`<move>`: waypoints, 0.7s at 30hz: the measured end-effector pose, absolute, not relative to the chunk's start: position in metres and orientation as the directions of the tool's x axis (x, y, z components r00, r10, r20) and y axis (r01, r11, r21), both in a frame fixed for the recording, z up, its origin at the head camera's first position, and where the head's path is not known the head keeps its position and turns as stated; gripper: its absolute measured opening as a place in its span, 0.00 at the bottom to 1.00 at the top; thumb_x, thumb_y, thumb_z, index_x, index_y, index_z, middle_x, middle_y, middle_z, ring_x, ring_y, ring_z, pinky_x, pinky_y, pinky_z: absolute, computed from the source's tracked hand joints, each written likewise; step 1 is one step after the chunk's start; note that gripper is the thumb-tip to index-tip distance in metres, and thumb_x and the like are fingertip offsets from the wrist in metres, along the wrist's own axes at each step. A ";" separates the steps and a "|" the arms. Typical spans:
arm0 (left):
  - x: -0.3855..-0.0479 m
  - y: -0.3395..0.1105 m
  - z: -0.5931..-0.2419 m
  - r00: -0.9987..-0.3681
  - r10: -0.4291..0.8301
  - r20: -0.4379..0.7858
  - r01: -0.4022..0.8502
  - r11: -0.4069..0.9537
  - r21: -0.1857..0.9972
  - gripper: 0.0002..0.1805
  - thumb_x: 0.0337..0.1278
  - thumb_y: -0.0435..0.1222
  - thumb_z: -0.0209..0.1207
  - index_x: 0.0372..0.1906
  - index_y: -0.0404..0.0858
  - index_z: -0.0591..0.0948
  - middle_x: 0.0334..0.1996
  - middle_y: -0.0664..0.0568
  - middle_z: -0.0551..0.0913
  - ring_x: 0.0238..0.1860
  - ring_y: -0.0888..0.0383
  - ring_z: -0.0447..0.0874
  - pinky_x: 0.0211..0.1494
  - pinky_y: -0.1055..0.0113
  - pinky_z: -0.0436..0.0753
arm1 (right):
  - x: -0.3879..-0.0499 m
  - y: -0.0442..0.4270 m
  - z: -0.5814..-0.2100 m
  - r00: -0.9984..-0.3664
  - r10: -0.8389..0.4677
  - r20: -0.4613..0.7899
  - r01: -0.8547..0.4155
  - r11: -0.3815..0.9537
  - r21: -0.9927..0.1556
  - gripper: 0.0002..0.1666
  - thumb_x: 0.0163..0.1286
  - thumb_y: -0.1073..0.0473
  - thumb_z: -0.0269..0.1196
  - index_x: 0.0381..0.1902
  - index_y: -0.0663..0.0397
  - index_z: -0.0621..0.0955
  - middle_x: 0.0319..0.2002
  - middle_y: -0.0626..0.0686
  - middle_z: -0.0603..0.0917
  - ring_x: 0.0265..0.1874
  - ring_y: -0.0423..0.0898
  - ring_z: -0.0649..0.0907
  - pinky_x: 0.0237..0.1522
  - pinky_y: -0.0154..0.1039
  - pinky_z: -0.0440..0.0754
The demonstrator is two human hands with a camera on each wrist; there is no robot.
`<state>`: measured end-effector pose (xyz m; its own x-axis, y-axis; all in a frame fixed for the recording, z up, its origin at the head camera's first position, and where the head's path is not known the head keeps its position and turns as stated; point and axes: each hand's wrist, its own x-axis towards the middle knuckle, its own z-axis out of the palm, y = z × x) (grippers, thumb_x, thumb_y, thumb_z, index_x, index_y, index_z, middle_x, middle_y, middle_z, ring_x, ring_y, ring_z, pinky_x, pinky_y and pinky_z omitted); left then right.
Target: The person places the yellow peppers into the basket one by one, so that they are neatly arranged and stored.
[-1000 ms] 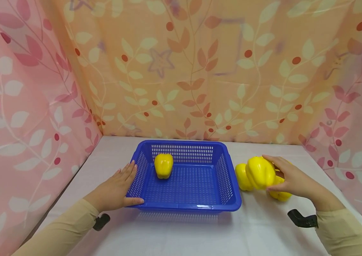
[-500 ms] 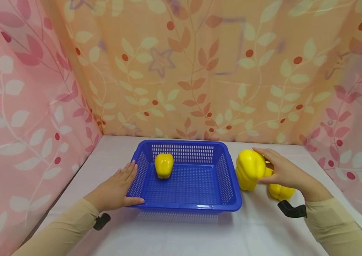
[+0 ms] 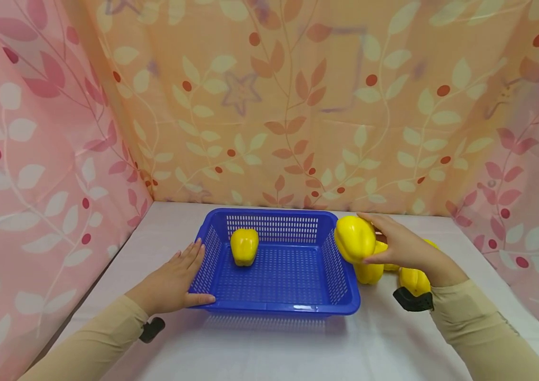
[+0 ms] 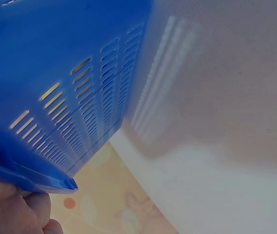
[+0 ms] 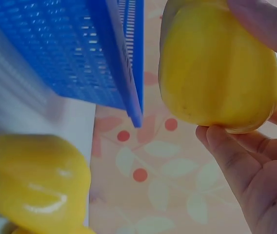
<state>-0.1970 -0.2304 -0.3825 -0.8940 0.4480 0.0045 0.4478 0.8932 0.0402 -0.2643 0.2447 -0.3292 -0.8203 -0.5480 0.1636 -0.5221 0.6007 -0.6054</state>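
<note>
My right hand holds a yellow bell pepper between thumb and fingers, above the right rim of a blue plastic basket. In the right wrist view the held pepper is beside the basket's wall, apart from it. Inside the basket, near its back left, one yellow pepper stands. My left hand rests on the basket's left rim with fingers straight, the thumb along the front corner. The left wrist view shows the slotted basket side and some fingers at the rim.
Right of the basket, a yellow pepper stands on the white tabletop, and another lies partly hidden by my right wrist. More yellow shows behind my hand. Patterned cloth encloses the table's back and sides.
My right hand has carried the held pepper leftward from over the other peppers to the basket's right rim. The left hand, the basket and the pepper inside have stayed put.
</note>
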 end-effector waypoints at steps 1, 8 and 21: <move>-0.197 -0.231 -0.383 -0.894 0.448 0.005 0.448 0.893 0.042 0.61 0.43 0.72 0.45 0.69 0.28 0.50 0.70 0.37 0.44 0.70 0.42 0.42 0.67 0.44 0.51 | -0.266 0.243 -0.329 -0.822 -0.547 0.160 -0.518 0.601 -0.608 0.58 0.46 0.48 0.73 0.68 0.60 0.56 0.64 0.59 0.62 0.59 0.57 0.67 0.55 0.57 0.68; -0.199 -0.232 -0.385 -0.893 0.451 0.012 0.451 0.892 0.032 0.60 0.43 0.72 0.46 0.69 0.29 0.50 0.71 0.37 0.44 0.70 0.42 0.43 0.67 0.45 0.51 | -0.272 0.227 -0.328 -0.820 -0.555 0.144 -0.520 0.614 -0.594 0.60 0.44 0.44 0.73 0.69 0.55 0.56 0.63 0.56 0.63 0.59 0.54 0.67 0.56 0.55 0.70; -0.198 -0.232 -0.385 -0.891 0.453 0.019 0.453 0.891 0.034 0.61 0.42 0.73 0.44 0.69 0.28 0.50 0.70 0.37 0.44 0.70 0.42 0.42 0.67 0.45 0.51 | -0.285 0.192 -0.324 -0.772 -0.612 0.170 -0.571 0.551 -0.609 0.55 0.43 0.45 0.74 0.68 0.33 0.59 0.63 0.46 0.65 0.57 0.48 0.69 0.55 0.59 0.70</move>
